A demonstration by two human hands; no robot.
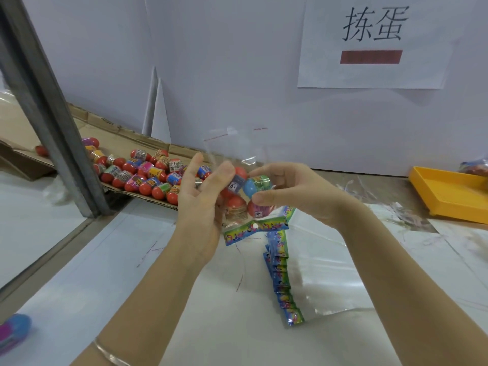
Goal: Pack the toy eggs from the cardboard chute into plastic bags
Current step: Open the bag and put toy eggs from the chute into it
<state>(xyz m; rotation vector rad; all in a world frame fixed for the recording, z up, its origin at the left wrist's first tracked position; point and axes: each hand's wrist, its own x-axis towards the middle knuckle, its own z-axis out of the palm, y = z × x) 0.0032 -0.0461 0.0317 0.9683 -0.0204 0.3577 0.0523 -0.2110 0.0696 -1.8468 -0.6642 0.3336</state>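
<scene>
The cardboard chute (184, 150) slopes across the left middle, toy eggs (148, 173) heaped on it. At centre, the left hand (203, 199) grips a plastic bag (237, 151) (several eggs inside); the right hand (290, 188) pinches a blue egg (249, 187) between thumb and fingers.

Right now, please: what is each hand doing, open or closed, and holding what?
Left hand: closed, holds the plastic bag.
Right hand: closed, pinches a blue toy egg.

Left hand (202, 199) and right hand (286, 190) close together, each in grip.
</scene>
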